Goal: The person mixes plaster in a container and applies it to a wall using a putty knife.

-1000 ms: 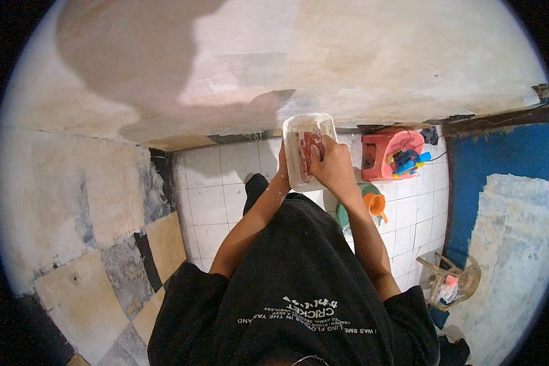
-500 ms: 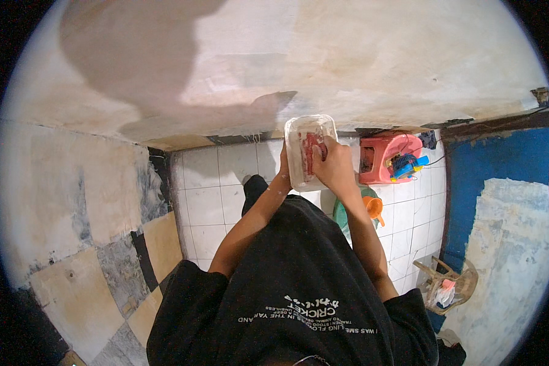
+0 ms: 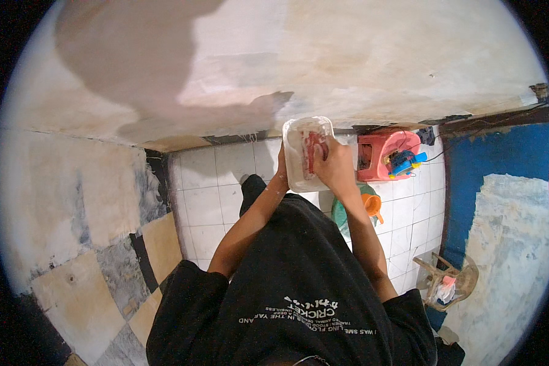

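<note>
Gripping white-smeared clear tub (image 3: 295, 166) by left side with left hand (image 3: 282, 169), finger spread mostly hidden, cannot tell; just before far wall (image 3: 348, 67). Clasping red tool (image 3: 313, 145) inside, right hand (image 3: 337, 163) curled closed. Showing orange dipper (image 3: 372, 207) by green basin (image 3: 340, 215), right.

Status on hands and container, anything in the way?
Left hand holding clear container. Right hand gripping red object inside it. Nothing visibly blocking; pink stool on floor, off right.
</note>
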The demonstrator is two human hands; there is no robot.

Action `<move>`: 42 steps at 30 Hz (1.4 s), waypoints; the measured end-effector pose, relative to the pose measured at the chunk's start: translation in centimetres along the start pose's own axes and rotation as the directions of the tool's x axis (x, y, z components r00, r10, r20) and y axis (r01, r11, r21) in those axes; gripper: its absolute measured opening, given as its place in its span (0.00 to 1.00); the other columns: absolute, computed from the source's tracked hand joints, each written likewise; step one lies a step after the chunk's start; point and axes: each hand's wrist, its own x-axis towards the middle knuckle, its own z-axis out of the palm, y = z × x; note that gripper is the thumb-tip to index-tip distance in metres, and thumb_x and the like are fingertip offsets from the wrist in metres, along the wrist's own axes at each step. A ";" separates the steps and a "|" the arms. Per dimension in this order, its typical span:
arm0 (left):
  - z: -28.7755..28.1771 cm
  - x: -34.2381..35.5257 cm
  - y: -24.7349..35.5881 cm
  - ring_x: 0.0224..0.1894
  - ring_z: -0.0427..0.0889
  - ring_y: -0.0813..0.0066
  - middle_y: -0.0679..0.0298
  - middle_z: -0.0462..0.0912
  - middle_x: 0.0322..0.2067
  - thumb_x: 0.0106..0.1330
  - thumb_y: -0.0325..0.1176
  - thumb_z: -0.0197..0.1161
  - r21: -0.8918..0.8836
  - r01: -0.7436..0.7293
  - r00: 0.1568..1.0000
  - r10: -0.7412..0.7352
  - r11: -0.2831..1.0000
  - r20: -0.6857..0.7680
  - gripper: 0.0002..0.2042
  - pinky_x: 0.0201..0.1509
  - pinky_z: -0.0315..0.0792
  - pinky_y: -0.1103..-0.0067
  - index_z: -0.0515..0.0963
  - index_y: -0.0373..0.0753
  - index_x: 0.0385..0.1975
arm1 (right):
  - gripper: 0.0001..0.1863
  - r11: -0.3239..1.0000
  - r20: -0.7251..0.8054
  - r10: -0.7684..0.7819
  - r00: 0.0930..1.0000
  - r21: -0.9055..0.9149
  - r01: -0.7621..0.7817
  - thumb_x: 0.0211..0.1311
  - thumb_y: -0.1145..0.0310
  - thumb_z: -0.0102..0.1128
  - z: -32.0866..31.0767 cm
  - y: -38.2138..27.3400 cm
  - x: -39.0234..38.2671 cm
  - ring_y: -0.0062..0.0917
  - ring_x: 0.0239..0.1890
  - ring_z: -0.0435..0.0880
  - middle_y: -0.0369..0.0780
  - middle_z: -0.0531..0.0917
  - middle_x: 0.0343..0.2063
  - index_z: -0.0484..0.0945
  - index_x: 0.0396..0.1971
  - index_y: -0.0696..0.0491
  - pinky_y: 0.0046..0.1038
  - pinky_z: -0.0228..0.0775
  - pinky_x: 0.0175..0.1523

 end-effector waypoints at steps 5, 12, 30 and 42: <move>-2.0 0.2 -0.2 0.50 0.78 0.59 0.56 0.77 0.50 0.65 0.64 0.40 -0.134 0.051 0.993 -0.037 0.990 0.111 0.35 0.56 0.73 0.65 0.69 0.40 0.57 | 0.09 0.999 0.020 -0.037 0.999 0.032 0.037 0.53 0.71 0.58 0.4 -0.6 -0.1 0.53 0.21 0.78 0.57 0.76 0.15 0.75 0.25 0.63 0.45 0.71 0.27; 0.1 -0.6 0.1 0.63 0.66 0.57 0.56 0.65 0.62 0.63 0.60 0.41 0.077 0.042 0.999 -0.041 0.996 -0.016 0.36 0.66 0.60 0.60 0.57 0.41 0.65 | 0.08 0.992 -0.018 0.049 0.999 -0.112 -0.051 0.52 0.72 0.58 -1.8 -0.2 0.9 0.50 0.22 0.78 0.55 0.76 0.17 0.75 0.23 0.62 0.41 0.69 0.27; -0.9 0.2 0.0 0.56 0.73 0.55 0.54 0.71 0.57 0.65 0.63 0.40 0.003 0.074 0.997 -0.074 0.997 0.031 0.35 0.61 0.68 0.60 0.64 0.40 0.61 | 0.08 0.999 -0.016 -0.040 0.999 0.025 0.040 0.52 0.73 0.58 -2.8 -1.0 0.4 0.53 0.22 0.76 0.56 0.75 0.16 0.74 0.23 0.63 0.42 0.68 0.27; 1.9 -0.2 1.0 0.57 0.72 0.60 0.57 0.71 0.56 0.67 0.58 0.41 0.174 0.069 0.996 -0.076 0.982 0.038 0.31 0.61 0.67 0.62 0.62 0.42 0.62 | 0.09 0.919 0.060 0.004 0.998 -0.394 0.020 0.53 0.69 0.55 -4.7 -1.9 2.9 0.52 0.25 0.79 0.55 0.78 0.19 0.73 0.25 0.61 0.47 0.71 0.31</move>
